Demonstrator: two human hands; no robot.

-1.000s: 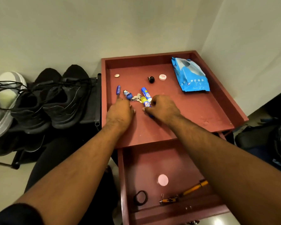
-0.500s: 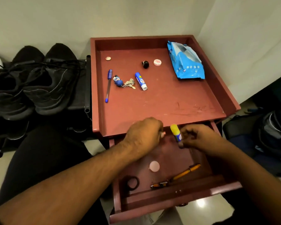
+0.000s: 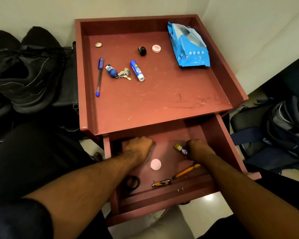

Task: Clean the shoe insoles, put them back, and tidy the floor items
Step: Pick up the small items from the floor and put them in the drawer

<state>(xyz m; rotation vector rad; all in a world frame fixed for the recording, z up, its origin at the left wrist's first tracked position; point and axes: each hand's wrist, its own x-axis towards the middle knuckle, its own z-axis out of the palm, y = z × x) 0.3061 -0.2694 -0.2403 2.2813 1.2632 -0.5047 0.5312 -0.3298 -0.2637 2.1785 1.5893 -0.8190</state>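
My right hand [image 3: 199, 150] grips a blue glue stick with a yellow cap [image 3: 180, 149] low inside the open red drawer [image 3: 162, 198]. At the drawer's left my left hand [image 3: 139, 147] is curled into a fist, and nothing shows in it. On the red table top [image 3: 162, 100] lie a blue pen [image 3: 99, 76], a blue keychain with keys [image 3: 117, 73], a second glue stick [image 3: 137, 70] and a blue wipes pack [image 3: 188, 47]. Black shoes [image 3: 29, 75] sit on a rack to the left.
The drawer holds a pink disc [image 3: 155, 164], a yellow pen [image 3: 186, 171], a black ring [image 3: 132, 182] and a small clip tool [image 3: 161, 183]. A coin [image 3: 98, 44], a black knob [image 3: 142, 50] and a round tin [image 3: 156, 48] lie near the top's back. A dark backpack [image 3: 283, 126] sits on the right.
Both hands left the table top and came down into the open drawer. My right hand took the yellow-capped glue stick along and has lowered it further inside.
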